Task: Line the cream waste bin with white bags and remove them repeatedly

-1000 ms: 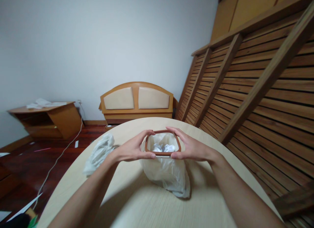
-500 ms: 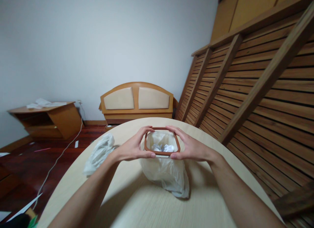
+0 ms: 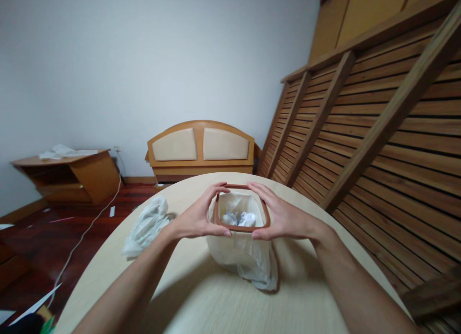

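My left hand (image 3: 209, 214) and my right hand (image 3: 279, 214) grip opposite sides of a brown rectangular rim ring (image 3: 242, 228), fingers at its far edge and thumbs at its near edge. Below it stands a small white trash bin (image 3: 260, 210) with crumpled white paper (image 3: 247, 219) inside. A whitish plastic bag (image 3: 241, 257) lines the bin and drapes over its outside, its loose end lying on the table. The ring looks slightly raised from the bin's mouth, but exactly how far I cannot tell.
Another crumpled plastic bag (image 3: 148, 223) lies on the round table (image 3: 216, 305), beside my left forearm. Beyond are a headboard (image 3: 200, 147), a low wooden cabinet (image 3: 75, 175) and leaning wooden slats (image 3: 345, 132). A white cable (image 3: 90, 226) runs across the floor.
Both hands and the brown ring have shifted slightly right and look a little closer to me. The bin and both bags have stayed about where they were.
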### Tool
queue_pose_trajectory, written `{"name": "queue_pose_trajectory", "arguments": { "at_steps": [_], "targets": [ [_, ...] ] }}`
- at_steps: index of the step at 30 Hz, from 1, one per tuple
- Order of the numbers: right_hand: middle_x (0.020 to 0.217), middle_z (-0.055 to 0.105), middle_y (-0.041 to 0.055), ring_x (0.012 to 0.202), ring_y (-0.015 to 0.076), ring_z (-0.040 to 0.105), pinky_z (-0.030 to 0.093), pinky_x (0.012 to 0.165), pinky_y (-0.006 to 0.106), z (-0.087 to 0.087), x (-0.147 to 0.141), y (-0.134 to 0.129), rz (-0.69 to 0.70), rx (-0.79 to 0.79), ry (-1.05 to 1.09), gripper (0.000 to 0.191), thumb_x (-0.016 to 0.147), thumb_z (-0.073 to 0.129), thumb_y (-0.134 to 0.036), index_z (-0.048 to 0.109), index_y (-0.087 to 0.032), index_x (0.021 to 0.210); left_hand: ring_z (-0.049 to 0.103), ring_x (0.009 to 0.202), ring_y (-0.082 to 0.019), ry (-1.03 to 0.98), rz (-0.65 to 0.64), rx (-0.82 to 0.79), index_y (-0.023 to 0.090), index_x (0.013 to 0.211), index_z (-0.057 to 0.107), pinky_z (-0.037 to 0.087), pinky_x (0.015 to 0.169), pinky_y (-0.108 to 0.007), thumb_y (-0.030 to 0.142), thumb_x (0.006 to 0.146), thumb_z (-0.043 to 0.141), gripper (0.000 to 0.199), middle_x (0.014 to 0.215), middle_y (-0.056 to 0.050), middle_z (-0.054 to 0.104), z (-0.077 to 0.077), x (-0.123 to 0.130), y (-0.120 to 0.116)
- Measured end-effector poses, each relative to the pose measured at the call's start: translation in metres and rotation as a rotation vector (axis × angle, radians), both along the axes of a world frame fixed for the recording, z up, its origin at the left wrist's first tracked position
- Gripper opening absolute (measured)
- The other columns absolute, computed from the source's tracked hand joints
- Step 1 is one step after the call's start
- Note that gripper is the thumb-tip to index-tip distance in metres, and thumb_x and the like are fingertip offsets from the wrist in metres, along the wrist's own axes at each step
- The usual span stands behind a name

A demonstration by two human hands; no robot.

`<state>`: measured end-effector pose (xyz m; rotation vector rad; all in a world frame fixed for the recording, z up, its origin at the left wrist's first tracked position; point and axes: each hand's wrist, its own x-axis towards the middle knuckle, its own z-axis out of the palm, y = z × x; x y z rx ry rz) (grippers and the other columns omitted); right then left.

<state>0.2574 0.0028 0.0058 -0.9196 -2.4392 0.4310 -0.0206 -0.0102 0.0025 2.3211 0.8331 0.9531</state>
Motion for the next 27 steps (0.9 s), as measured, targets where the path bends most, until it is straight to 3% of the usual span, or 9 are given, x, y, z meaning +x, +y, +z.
{"name": "queue_pose_trajectory", "arguments": {
  "at_steps": [6, 11, 19, 27],
  "targets": [
    [0.155, 0.039, 0.0173, 0.145, 0.0363, 0.035, 0.028, 0.121, 0.055, 0.011, 0.010, 0.001, -0.047, 0.113, 0.107, 0.108, 0.068, 0.078, -0.068, 0.034, -0.021, 0.154, 0.025, 0.151, -0.034, 0.022, -0.013, -0.047, 0.022, 0.153, 0.024, 0.018, 0.124, -0.057, 0.057, 0.080, 0.074, 0.096, 0.163, -0.018, 0.025, -0.003, 0.002, 0.000],
    [0.155, 0.036, 0.0195, 0.145, 0.0383, 0.034, 0.026, 0.121, 0.057, 0.002, 0.027, 0.019, -0.306, 0.121, 0.172, 0.114, 0.064, 0.075, -0.074, 0.033, -0.017, 0.153, 0.027, 0.150, -0.036, 0.104, 0.025, -0.132, 0.021, 0.156, 0.020, 0.020, 0.123, -0.060, 0.057, 0.080, 0.073, 0.100, 0.164, -0.018, 0.024, -0.006, 0.005, -0.001],
    [0.157, 0.033, 0.0253, 0.147, 0.0390, 0.030, 0.026, 0.121, 0.049, -0.043, 0.043, 0.058, -0.872, 0.103, 0.174, 0.125, 0.064, 0.068, -0.079, 0.027, -0.003, 0.155, 0.027, 0.150, -0.036, 0.202, 0.054, -0.078, 0.018, 0.153, 0.029, 0.020, 0.124, -0.058, 0.061, 0.083, 0.066, 0.090, 0.162, -0.020, 0.028, -0.011, 0.006, 0.002],
    [0.158, 0.030, 0.0284, 0.146, 0.0432, 0.029, 0.029, 0.116, 0.052, -0.097, 0.060, 0.074, -1.134, -0.042, -0.037, 0.128, 0.065, 0.061, -0.082, 0.022, 0.000, 0.155, 0.030, 0.148, -0.037, 0.184, 0.035, -0.036, 0.019, 0.150, 0.034, 0.020, 0.123, -0.059, 0.062, 0.083, 0.066, 0.085, 0.159, -0.018, 0.034, -0.014, 0.007, 0.006]
  ]
}}
